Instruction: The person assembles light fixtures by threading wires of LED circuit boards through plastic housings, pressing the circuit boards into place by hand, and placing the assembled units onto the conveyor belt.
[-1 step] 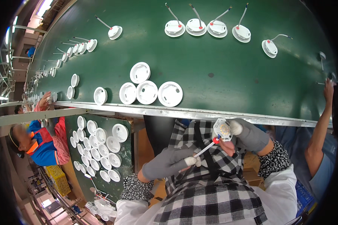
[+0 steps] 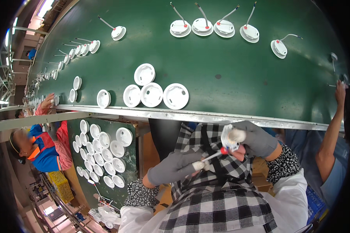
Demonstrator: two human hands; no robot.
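Note:
Over my checked apron, my left hand [image 2: 177, 167] pinches a pale cable [image 2: 211, 156] between gloved thumb and fingers with white-covered tips. The cable runs to a red grommet [image 2: 224, 150] on a white round LED lamp part [image 2: 225, 135]. That part sits in my right hand [image 2: 256, 139], whose thumb and fingers close round it and hide much of its face; it is blurred. Beyond my hands, on the green bench, lie white lamp cups [image 2: 151, 95] with their open sides up. Farther back stand white lamp bodies [image 2: 202, 27] with cables rising from red grommets.
A metal rail [image 2: 206, 117] edges the green bench in front of me. To my left, a lower green table [image 2: 116, 198] carries many white cups. A co-worker in red and blue [image 2: 46, 151] works at the left; another person's arm [image 2: 330, 132] reaches over the bench at right.
My right fingers have moved across the lamp part, covering its LED face that showed before. The red grommet has shifted slightly lower. My left hand keeps its pinch on the cable.

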